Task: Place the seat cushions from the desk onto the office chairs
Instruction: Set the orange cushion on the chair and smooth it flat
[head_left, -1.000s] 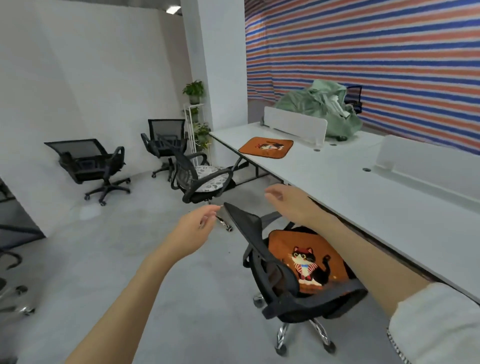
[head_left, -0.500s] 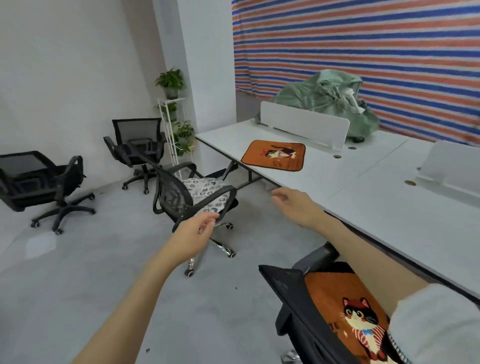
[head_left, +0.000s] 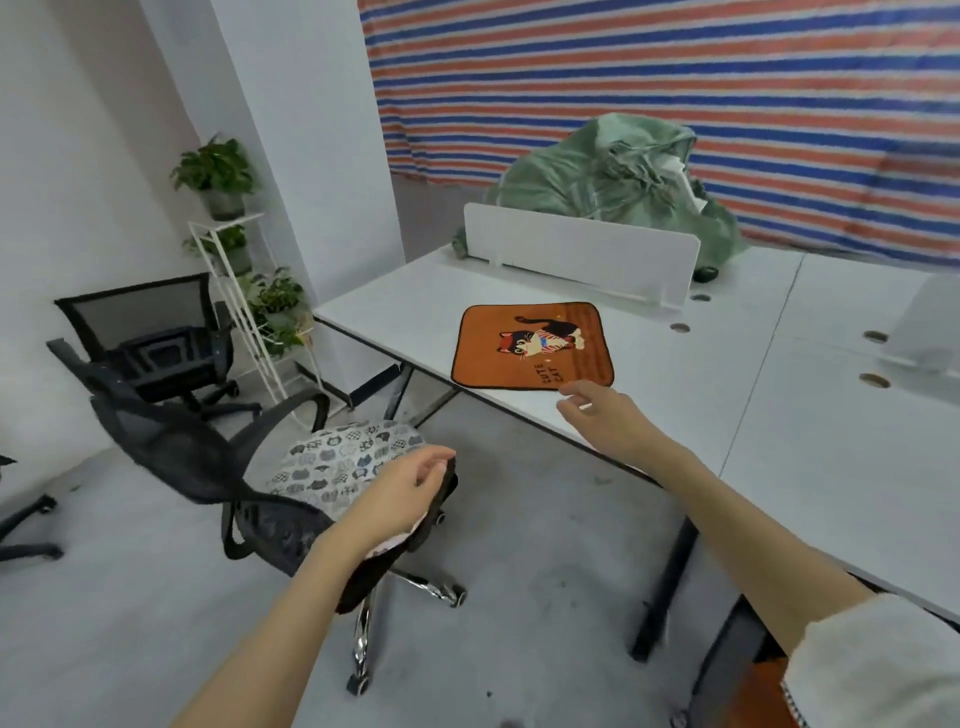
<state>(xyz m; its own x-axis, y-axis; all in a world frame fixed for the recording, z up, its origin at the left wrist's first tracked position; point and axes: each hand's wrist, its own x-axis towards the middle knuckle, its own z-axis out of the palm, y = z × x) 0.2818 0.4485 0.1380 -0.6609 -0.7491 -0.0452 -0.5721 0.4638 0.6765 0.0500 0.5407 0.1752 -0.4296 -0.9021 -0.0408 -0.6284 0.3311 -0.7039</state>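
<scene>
Our right hand (head_left: 605, 415) reaches over the near edge of the desk (head_left: 675, 395) with fingers loosely spread and holding nothing; the fingertips sit just beside the near corner of the orange cat cushion (head_left: 532, 345), and we cannot tell whether they touch it. Our left hand (head_left: 402, 491) hovers lower, fingers relaxed and slightly curled, also empty, in front of the near office chair (head_left: 208, 467), whose seat already carries a grey patterned cushion (head_left: 337, 460).

The orange cushion lies flat on the white desk, close to its front edge, in front of the white divider panel (head_left: 576, 252). We judge the step in hand to be the reach for this cushion, with no grasp made yet. The next move calls for pinching the near edge or sliding the fingers under it; being thin and floppy, it will probably sag when lifted, so the left hand may help. It then needs a chair without a cushion: the black mesh chair (head_left: 150, 338) by the plant stand (head_left: 244, 312) looks bare and stands well apart from us, so we would have to carry the cushion across the floor
</scene>
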